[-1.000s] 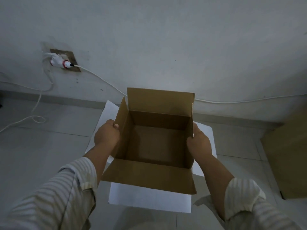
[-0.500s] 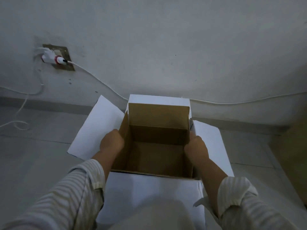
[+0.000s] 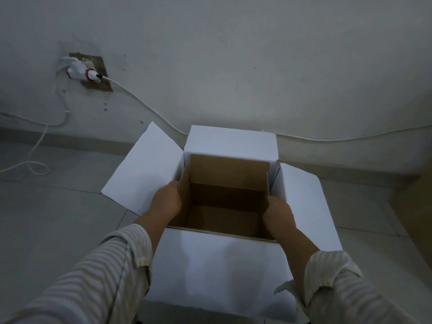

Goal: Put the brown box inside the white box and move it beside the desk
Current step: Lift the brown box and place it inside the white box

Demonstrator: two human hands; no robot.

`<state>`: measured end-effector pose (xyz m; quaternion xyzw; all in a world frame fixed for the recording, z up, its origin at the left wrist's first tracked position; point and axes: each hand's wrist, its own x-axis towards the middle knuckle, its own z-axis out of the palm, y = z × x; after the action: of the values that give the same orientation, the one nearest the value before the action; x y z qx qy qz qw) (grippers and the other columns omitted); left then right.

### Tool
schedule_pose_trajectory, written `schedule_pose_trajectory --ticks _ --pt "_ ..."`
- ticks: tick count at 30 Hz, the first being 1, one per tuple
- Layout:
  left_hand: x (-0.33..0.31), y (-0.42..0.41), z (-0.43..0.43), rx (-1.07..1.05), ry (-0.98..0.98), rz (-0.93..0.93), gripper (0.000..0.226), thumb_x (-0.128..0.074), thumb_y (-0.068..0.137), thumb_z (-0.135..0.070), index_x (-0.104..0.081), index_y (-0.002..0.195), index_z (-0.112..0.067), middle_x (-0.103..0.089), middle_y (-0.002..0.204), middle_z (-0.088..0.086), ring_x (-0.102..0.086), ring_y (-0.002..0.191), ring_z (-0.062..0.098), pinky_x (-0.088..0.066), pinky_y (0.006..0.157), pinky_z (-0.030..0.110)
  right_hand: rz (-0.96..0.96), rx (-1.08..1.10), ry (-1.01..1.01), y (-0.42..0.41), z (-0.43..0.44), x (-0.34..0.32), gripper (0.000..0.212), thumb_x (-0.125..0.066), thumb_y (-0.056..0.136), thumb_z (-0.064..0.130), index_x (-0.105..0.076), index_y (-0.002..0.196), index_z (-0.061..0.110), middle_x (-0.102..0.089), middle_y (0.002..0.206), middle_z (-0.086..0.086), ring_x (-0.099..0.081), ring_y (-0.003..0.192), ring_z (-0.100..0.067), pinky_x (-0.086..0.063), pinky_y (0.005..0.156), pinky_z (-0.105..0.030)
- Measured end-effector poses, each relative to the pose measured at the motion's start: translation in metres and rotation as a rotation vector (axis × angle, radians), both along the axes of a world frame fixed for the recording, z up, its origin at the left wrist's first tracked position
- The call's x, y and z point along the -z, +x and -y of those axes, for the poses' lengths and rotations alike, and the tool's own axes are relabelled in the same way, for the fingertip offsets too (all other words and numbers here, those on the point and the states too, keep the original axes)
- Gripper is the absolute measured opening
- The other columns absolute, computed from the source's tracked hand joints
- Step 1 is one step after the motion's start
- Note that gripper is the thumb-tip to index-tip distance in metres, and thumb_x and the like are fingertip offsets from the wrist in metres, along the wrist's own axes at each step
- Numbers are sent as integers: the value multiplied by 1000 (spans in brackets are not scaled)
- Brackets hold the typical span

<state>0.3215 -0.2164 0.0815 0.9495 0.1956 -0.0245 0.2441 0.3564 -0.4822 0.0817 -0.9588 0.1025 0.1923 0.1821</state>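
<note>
The brown box [image 3: 228, 197] sits down inside the white box [image 3: 217, 265], open at the top and empty, with its far flap standing up. The white box rests on the tiled floor with its four flaps spread outward. My left hand [image 3: 167, 202] grips the brown box's left wall, between it and the white box. My right hand [image 3: 278, 215] holds its right wall the same way. Both forearms wear striped sleeves.
A grey wall stands close behind the white box. A plug [image 3: 81, 72] sits in a wall socket at the upper left, with white cables [image 3: 149, 108] running along the wall and looping on the floor. A brown wooden surface [image 3: 418, 213] edges in at the right.
The brown box has gone down from above the white box into it. Both hands followed it down, still on its side walls. The view has tilted further down.
</note>
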Motion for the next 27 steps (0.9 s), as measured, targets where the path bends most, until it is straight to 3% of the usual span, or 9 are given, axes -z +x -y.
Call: schedule_pose_trajectory --ticks 5,9,13,19,23,27 --pt "-17 -1 1 -3 2 37 30 -45 97 -10 -53 126 -11 -62 124 15 -60 109 32 -50 97 41 79 -45 10 -1 0 -9 42 -54 90 6 -49 131 8 -50 133 -14 -51 122 -30 -44 105 -39" --pt "-26 7 7 -27 -11 80 29 -42 100 -20 -51 127 -16 -60 129 9 -59 111 29 -47 97 39 182 -37 64 -2 -6 -13 39 -52 92 7 -50 131 12 -50 132 -12 -50 122 -29 -43 107 -42" --pt "-24 14 14 -51 -5 87 35 -45 98 -15 -48 133 -14 -56 136 11 -55 120 31 -45 101 41 258 -22 109 -9 -3 -10 43 -46 95 11 -45 137 15 -47 139 -9 -44 129 -28 -36 110 -42" --pt "-44 5 13 -34 97 -9 49 -52 93 -20 -42 140 -13 -47 144 11 -44 133 30 -38 110 43 70 -6 86 -28 -2 -25 49 -45 95 16 -36 143 20 -37 148 -7 -34 136 -29 -34 112 -45" --pt "-76 -7 8 -104 185 -112 54 -51 93 -23 -36 144 -17 -25 158 11 -15 148 33 -15 119 50 -3 10 122 -47 2 -50 49 -45 95 15 -36 142 18 -38 146 -8 -36 134 -29 -38 108 -42" --pt "-100 -19 -3 -268 257 -170 65 -56 87 -24 -28 146 -21 -9 162 13 -2 149 37 -3 118 56 -65 64 131 -64 12 -64 46 -45 96 17 -38 141 14 -40 142 -12 -39 131 -32 -39 106 -41"
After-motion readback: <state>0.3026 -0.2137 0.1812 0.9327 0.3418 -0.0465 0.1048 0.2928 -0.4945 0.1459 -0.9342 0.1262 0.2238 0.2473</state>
